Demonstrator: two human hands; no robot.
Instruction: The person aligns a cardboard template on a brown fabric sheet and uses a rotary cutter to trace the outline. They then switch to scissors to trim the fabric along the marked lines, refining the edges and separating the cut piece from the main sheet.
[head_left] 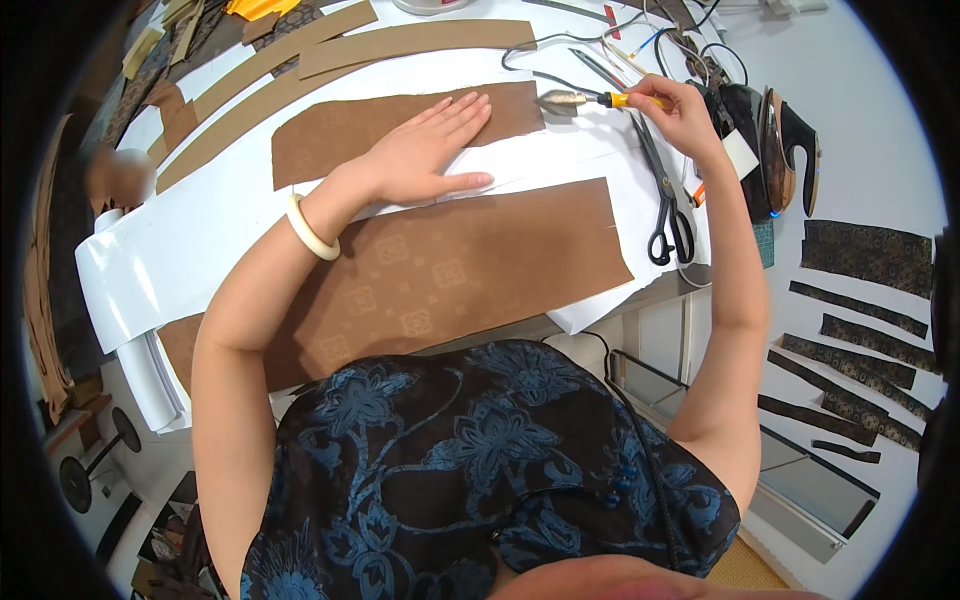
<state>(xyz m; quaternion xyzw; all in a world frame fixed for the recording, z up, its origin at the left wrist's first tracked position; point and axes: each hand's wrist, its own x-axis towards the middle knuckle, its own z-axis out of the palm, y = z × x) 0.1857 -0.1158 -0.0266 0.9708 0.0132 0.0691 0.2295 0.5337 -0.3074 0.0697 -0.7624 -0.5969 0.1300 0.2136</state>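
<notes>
My left hand (428, 148) lies flat, fingers stretched out, on a brown patterned fabric piece (330, 140). My right hand (678, 112) is closed round the yellow handle of a small tool with a spade-shaped metal head (562, 102). The metal head is at the right end of that fabric piece; whether it touches the cloth I cannot tell. Nearer to me lies a larger brown fabric piece (480, 255) with a faint square motif, partly under my left arm. Black-handled shears (668, 205) lie below my right hand, blades pointing away.
White paper (170, 265) covers the table, with a paper roll (150, 385) at its left edge. Long tan strips (420, 48) curve across the far side. A black clothes iron (790, 150) stands at the right by tangled cords (690, 50). Dark patterned fabric pieces (865, 255) lie further right.
</notes>
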